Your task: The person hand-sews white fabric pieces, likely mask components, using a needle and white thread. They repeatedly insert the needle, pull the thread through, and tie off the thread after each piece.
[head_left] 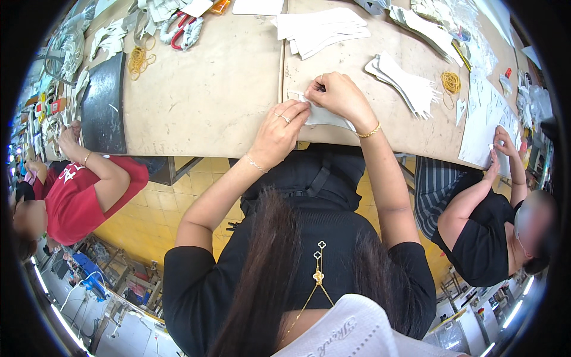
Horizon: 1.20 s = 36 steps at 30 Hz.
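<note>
A white, flat, leather-like piece (326, 117) lies at the near edge of the table, under and between my hands. My left hand (278, 132) has its fingers together, their tips pressing on the piece's left end. Just right of it, my right hand (340, 98) is curled in a pinch at the piece's upper left edge, close to the left fingertips. The right palm and fingers hide part of the piece. To the right sits a small stack of white pieces with finger-like cut ends (407, 83). Farther off lies another stack of white pieces (321, 28).
Yellow rubber bands (451, 82) lie at right, more bands (140, 62) at left. Wrapped red-handled scissors (183, 31) rest at the far left, near a black board (104, 107). A co-worker in red (89, 190) sits left; another in black (485, 229) works at right.
</note>
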Each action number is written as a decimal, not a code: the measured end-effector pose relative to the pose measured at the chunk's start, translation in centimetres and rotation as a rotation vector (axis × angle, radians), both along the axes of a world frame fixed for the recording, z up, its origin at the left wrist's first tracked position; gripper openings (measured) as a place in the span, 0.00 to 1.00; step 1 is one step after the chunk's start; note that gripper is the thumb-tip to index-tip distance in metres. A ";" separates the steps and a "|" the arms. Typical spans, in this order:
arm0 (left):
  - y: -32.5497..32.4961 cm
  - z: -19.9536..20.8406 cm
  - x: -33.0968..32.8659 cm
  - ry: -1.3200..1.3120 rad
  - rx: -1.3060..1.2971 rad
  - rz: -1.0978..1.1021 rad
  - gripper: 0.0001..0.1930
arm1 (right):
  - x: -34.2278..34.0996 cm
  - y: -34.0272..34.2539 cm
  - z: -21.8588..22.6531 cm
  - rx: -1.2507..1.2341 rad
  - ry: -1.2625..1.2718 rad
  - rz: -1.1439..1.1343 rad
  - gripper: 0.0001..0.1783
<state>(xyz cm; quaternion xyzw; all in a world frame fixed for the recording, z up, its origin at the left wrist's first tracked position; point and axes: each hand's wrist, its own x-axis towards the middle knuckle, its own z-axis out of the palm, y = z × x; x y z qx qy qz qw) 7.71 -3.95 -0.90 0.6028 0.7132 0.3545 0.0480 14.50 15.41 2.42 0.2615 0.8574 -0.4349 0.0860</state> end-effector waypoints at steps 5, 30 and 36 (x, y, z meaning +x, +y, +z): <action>-0.1 0.5 -0.3 0.110 -0.094 0.052 0.18 | -0.1 -0.4 -0.3 0.055 -0.005 -0.022 0.13; 1.2 1.0 0.6 0.395 -0.296 0.076 0.25 | 8.3 0.6 0.9 -0.020 -0.050 -0.281 0.15; 1.5 1.2 0.8 0.445 -0.324 0.058 0.24 | 8.4 0.8 0.7 -0.053 -0.018 -0.273 0.15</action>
